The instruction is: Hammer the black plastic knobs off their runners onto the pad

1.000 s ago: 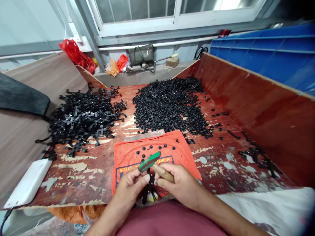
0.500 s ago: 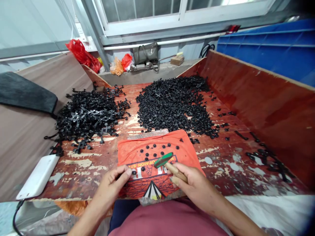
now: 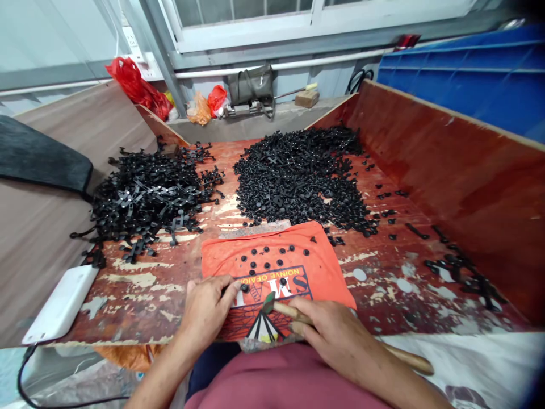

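Observation:
My left hand [image 3: 208, 304] rests on an orange printed cloth [image 3: 327, 272]. Its thumb and index finger are drawn together at the edge of a small black button-shaped piece [image 3: 244, 288]; its other fingers are partly hidden. A hammer with a green-and-dark head [image 3: 268, 303] is in my right hand [image 3: 321, 321], fingers wrapped round its wooden handle [image 3: 289, 311]. The handle's far end shows beyond my right forearm. The head is just over the cloth's lower part. Another black piece [image 3: 283, 282] lies above the hammer head, and several more are spread across the cloth's upper half.
A heap of black strap-like parts [image 3: 145, 196] lies at left, a larger pile of small black parts [image 3: 298, 176] behind the cloth. A white power bank [image 3: 62, 304] with a cable sits near the left edge. Wooden boards [image 3: 447, 159] wall the sides; a blue crate [image 3: 464, 82] stands right.
My right hand has brought the hammer down toward the cloth's near edge, uncovering a black piece. My left hand has shifted slightly right and farther onto the cloth.

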`<action>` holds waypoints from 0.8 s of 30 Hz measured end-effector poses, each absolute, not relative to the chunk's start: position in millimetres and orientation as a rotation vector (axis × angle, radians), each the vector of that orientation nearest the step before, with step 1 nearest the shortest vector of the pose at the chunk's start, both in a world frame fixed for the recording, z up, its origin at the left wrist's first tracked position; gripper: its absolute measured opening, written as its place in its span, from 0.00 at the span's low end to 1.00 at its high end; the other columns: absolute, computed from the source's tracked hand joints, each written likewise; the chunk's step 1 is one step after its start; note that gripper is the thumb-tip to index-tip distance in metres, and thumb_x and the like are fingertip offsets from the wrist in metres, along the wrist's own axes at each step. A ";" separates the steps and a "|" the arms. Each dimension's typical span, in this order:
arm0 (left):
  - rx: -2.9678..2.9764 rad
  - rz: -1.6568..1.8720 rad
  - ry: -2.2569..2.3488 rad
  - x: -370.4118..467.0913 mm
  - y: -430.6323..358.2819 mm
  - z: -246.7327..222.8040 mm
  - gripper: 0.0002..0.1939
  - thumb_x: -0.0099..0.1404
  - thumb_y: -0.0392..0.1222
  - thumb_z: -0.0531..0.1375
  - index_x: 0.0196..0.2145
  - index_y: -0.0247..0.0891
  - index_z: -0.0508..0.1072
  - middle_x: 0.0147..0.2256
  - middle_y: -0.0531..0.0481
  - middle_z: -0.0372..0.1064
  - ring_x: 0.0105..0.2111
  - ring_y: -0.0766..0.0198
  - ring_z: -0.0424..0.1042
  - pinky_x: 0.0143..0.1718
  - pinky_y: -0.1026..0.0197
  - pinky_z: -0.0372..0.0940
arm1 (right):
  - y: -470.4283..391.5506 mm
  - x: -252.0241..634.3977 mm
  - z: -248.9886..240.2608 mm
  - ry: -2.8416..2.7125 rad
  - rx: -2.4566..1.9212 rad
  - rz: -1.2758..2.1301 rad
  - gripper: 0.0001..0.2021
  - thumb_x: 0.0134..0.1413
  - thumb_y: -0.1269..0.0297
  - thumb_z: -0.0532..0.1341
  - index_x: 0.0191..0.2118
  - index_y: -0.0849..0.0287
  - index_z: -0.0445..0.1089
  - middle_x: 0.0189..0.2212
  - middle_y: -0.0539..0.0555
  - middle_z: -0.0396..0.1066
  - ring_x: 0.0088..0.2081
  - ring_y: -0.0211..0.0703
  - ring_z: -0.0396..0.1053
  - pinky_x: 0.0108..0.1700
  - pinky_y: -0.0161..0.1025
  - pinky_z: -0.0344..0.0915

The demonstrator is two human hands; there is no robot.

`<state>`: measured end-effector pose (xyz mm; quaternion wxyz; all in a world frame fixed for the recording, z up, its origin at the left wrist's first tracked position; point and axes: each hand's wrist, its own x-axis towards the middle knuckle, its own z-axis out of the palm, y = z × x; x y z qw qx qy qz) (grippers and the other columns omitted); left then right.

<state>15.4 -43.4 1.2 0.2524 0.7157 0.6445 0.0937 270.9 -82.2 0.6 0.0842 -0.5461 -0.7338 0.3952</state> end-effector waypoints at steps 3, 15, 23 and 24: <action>1.916 0.327 1.694 11.1 -44.6 -4.6 0.22 0.69 0.52 0.50 0.22 0.40 0.68 0.22 0.54 0.68 0.26 0.63 0.66 0.31 0.63 0.52 | -81.6 270.6 2.0 -2.201 -1.621 1.172 0.06 0.62 0.67 0.57 0.38 0.53 0.71 0.31 0.48 0.76 0.34 0.42 0.73 0.33 0.34 0.56; 1.842 0.446 1.664 9.8 -47.4 -10.2 0.23 0.67 0.54 0.51 0.21 0.39 0.69 0.20 0.54 0.67 0.25 0.63 0.65 0.29 0.65 0.54 | -78.8 268.7 8.8 -2.235 -1.625 1.156 0.06 0.63 0.67 0.57 0.38 0.53 0.72 0.33 0.48 0.77 0.34 0.43 0.73 0.33 0.35 0.57; 1.908 0.392 1.713 13.3 -46.9 -7.8 0.22 0.67 0.51 0.52 0.19 0.39 0.70 0.19 0.54 0.67 0.23 0.64 0.65 0.29 0.64 0.52 | -79.0 270.0 8.2 -2.156 -1.455 1.183 0.19 0.69 0.63 0.52 0.63 0.45 0.64 0.52 0.51 0.75 0.48 0.47 0.75 0.47 0.40 0.68; 1.925 0.387 1.716 14.0 -47.1 -8.5 0.21 0.68 0.50 0.52 0.20 0.39 0.70 0.19 0.54 0.68 0.24 0.63 0.66 0.30 0.64 0.52 | -77.8 267.2 7.8 -2.139 -1.425 1.156 0.21 0.70 0.63 0.51 0.65 0.45 0.61 0.56 0.51 0.72 0.51 0.46 0.73 0.50 0.41 0.68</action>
